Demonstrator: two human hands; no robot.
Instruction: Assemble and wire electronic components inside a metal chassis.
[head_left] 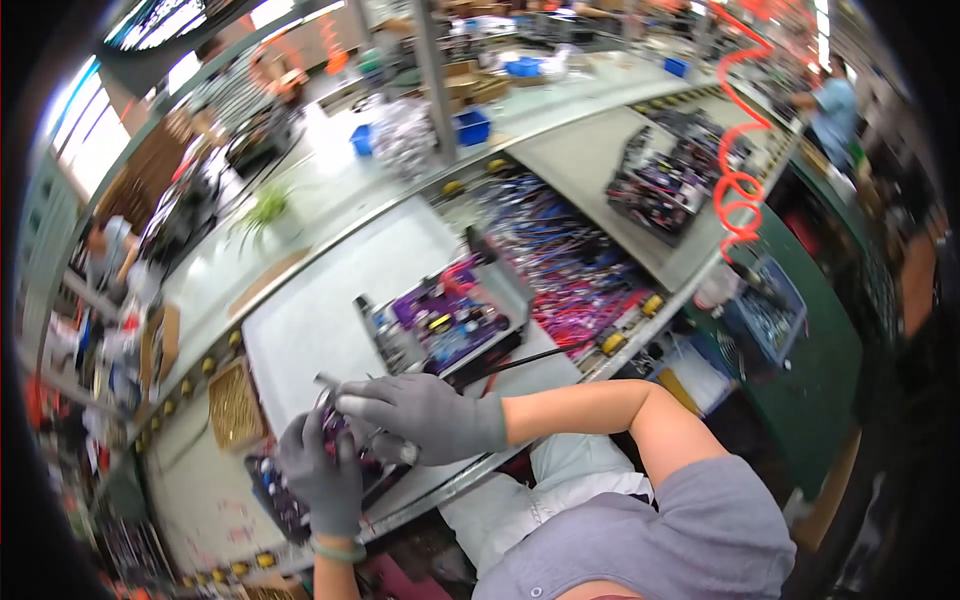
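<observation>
Beneath the curled left hand (322,472) and right hand (425,412) lies a dark electronic assembly (278,492); whether they pinch it, I cannot tell.

Electronic assembly (446,322) on white board (325,290)

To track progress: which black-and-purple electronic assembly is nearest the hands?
The lower-left assembly, beneath the grey-gloved left hand and right hand; the central assembly and upper-right assembly lie farther off.

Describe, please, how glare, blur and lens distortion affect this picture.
Head view: the window glares white at upper left. Head view: the green plant looks smeared, the left hand and right hand somewhat clearer. Head view: the green table bows outward; corners go black.
</observation>
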